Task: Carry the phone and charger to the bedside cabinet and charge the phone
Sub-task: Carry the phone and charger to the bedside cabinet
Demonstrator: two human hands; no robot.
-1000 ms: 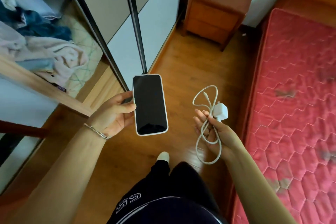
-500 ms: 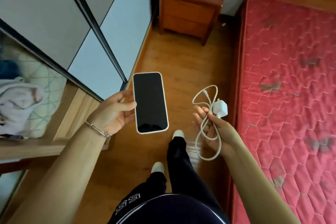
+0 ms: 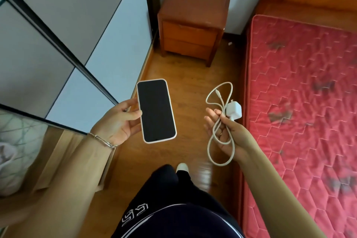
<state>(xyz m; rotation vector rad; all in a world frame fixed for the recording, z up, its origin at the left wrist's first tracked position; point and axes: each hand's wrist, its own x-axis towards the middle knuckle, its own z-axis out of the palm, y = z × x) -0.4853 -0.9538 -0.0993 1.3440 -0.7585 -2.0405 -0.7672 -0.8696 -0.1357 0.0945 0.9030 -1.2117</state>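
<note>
My left hand (image 3: 117, 121) grips a phone (image 3: 156, 110) by its left edge; the phone has a dark screen facing up and a pale case. My right hand (image 3: 226, 131), palm up, holds a white charger (image 3: 234, 111) with my thumb on the plug, and its white cable (image 3: 220, 131) loops across my fingers and hangs below the hand. The brown wooden bedside cabinet (image 3: 193, 21) with two drawers stands ahead against the wall, beyond both hands.
A wardrobe with sliding doors (image 3: 77, 44) runs along the left; its near section is open with bedding inside. A bed with a red quilted mattress (image 3: 301, 102) fills the right. A strip of wooden floor (image 3: 189, 87) leads between them to the cabinet.
I have walked forward along the floor; the wardrobe's open section has slid back on the left, and the bedside cabinet now sits lower and more central in view. Both hands keep their hold.
</note>
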